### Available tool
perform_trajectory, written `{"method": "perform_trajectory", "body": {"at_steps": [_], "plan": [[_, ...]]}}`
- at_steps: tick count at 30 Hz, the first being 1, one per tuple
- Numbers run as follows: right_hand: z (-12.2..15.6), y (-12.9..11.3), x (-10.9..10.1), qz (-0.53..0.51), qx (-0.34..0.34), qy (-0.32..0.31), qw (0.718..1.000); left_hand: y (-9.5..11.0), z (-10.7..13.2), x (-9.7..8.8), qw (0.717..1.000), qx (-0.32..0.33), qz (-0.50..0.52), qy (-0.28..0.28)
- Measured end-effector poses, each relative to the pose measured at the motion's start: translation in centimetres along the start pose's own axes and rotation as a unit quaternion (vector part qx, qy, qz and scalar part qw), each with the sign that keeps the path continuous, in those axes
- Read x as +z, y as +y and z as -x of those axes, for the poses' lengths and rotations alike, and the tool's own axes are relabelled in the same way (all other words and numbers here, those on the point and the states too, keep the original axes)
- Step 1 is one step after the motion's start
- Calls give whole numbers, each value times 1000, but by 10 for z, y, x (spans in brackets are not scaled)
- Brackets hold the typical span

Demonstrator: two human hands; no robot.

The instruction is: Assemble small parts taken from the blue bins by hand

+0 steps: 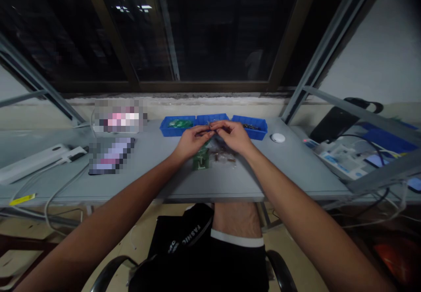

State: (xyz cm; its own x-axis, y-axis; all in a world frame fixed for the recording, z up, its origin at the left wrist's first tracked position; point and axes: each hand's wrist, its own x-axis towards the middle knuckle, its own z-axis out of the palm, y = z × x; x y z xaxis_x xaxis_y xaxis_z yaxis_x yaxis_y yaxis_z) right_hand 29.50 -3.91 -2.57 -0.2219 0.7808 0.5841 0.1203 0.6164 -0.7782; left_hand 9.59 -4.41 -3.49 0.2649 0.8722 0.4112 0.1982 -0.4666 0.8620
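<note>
Crosswise, thin dark part (206,129), pinched between left hand (190,143), right hand (233,135)

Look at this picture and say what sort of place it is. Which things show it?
Probably a small-parts assembly workbench beside a dark window. Three blue bins of parts line the grey table, a green circuit board lies below both hands, and cables and devices sit at the sides.

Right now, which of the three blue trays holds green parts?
The leftmost blue tray: green pieces fill it, while the middle tray and right tray show none.
</note>
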Motion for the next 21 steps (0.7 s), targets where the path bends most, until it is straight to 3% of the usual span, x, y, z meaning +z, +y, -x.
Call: {"method": "perform_trajectory", "body": {"at_steps": [8, 15, 21], "plan": [[2, -1, 6, -86, 43, -35, 995, -6, -2, 3, 996, -28, 82, -30], [0, 7, 4, -58, 92, 71, 991, -13, -5, 6, 992, -36, 120, -5], [-1, 17, 4, -82, 135, 11, 987, -8, -4, 3, 990, -32, 141, 2]]}}
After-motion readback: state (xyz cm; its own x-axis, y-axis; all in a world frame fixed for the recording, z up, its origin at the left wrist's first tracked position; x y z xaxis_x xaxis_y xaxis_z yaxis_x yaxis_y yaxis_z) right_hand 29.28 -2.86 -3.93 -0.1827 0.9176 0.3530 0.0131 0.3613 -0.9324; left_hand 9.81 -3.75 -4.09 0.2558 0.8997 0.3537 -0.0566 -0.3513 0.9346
